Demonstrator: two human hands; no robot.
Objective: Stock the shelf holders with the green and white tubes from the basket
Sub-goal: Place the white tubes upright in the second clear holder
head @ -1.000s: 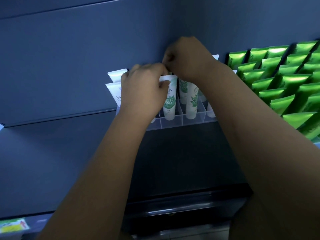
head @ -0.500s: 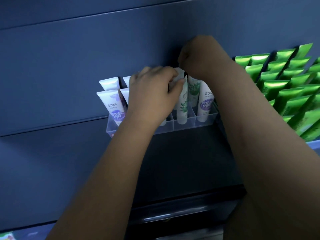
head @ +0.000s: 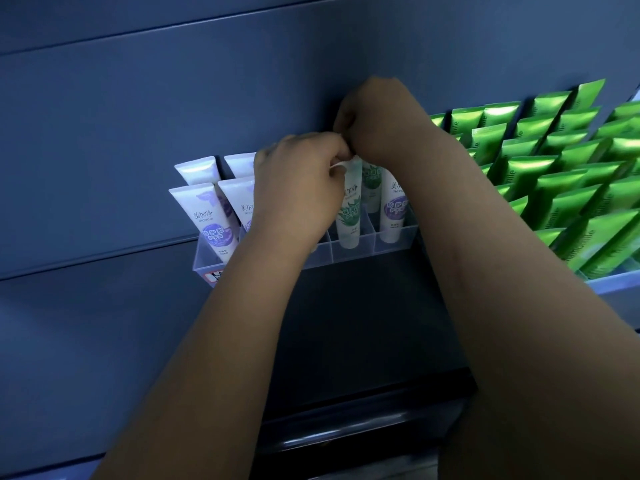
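A clear plastic holder (head: 353,254) with square cells hangs on the blue wall. A green and white tube (head: 350,216) stands upright in a front cell, and my left hand (head: 298,188) pinches its flat top end. Behind it stands a second green and white tube (head: 372,185). My right hand (head: 377,121) is curled just above that tube, touching my left hand; what its fingers hold is hidden. White tubes with purple labels (head: 207,216) fill the holder's left cells, and one (head: 393,209) stands at its right. No basket is in view.
Rows of shiny green tubes (head: 561,188) fill a rack on the right, close to my right forearm. A dark shelf surface (head: 356,323) lies below the holder, with a black edge (head: 346,434) nearer me. Blue wall panels surround the holder.
The view has shifted, so the holder and hands sit further right and lower. My left hand has closed on the top of the front green and white tube; my right hand stays above.
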